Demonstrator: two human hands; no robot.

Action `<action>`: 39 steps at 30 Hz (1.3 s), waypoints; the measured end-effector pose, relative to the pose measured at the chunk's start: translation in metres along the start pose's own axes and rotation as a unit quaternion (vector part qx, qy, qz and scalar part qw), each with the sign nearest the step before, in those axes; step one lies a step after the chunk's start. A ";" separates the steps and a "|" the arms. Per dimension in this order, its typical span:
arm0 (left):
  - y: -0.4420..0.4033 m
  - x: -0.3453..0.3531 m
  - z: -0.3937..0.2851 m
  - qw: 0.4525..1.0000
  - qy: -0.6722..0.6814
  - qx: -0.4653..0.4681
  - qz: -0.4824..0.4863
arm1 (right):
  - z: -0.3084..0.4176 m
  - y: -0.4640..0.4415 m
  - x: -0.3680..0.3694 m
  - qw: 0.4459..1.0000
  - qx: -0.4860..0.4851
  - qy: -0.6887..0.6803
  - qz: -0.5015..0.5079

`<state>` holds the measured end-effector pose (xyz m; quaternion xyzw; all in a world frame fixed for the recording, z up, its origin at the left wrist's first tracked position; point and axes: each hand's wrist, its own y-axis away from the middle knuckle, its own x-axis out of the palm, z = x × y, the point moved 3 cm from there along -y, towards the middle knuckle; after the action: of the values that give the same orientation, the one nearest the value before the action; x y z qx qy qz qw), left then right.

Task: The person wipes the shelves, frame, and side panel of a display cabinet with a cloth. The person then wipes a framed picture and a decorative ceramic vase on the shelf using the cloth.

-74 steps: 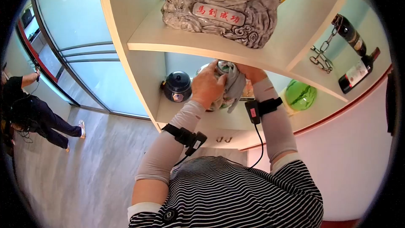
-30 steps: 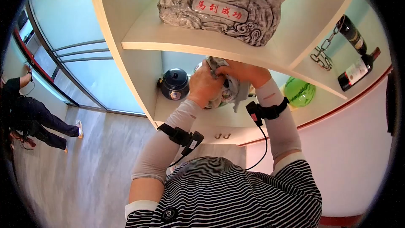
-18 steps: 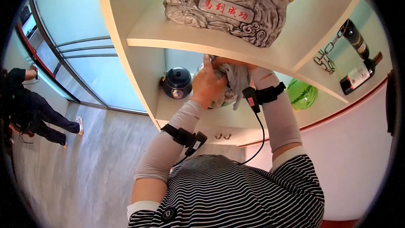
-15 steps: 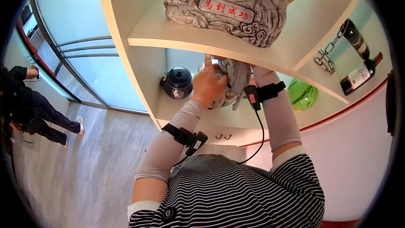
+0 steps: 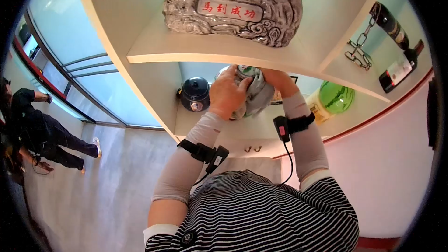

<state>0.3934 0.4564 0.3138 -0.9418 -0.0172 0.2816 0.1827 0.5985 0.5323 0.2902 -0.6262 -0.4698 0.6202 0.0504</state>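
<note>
On the lower shelf, my left hand (image 5: 227, 95) is curved around the left side of a round white jar with a green pattern (image 5: 247, 71). Its thumb lies against a grey cloth (image 5: 259, 97) that hangs over the jar's right side. My right hand (image 5: 276, 82) is at the cloth's upper right, closed on it, with its fingertips hidden behind. To the left of the jar sits a dark blue lidded pot (image 5: 195, 94), apart from both hands.
Above my hands is the shelf board (image 5: 224, 55) bearing a grey ceramic ornament (image 5: 233, 11) with red characters. A green round object (image 5: 337, 97) stands right of my forearm. Wine bottles (image 5: 401, 69) and a chain holder are farther right. Another person (image 5: 46, 126) stands at far left.
My right hand has come into fuller view beside the cloth. My left index finger, earlier pointing up, is now bent round the jar. The view has shifted, and the person at left has moved.
</note>
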 end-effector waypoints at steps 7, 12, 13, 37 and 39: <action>0.000 0.001 0.002 0.998 -0.014 0.056 -0.001 | 0.035 0.043 -0.047 0.619 0.444 -0.637 -0.118; -0.003 -0.002 -0.005 0.992 -0.055 0.108 0.017 | 0.060 0.065 -0.054 0.722 0.404 -0.554 -0.095; -0.004 -0.003 -0.007 0.993 -0.057 0.106 0.019 | 0.066 0.064 -0.049 0.792 0.368 -0.478 -0.088; -0.003 0.007 0.000 0.983 -0.109 0.139 -0.041 | 0.031 -0.002 -0.022 0.988 0.101 -0.113 -0.030; -0.003 0.007 -0.002 0.981 -0.119 0.144 -0.053 | 0.034 -0.007 -0.034 0.988 0.098 -0.115 -0.027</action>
<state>0.4003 0.4598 0.3127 -0.8633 -0.0481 0.3811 0.3274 0.5735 0.4964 0.3120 -0.5297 -0.4260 0.7297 0.0737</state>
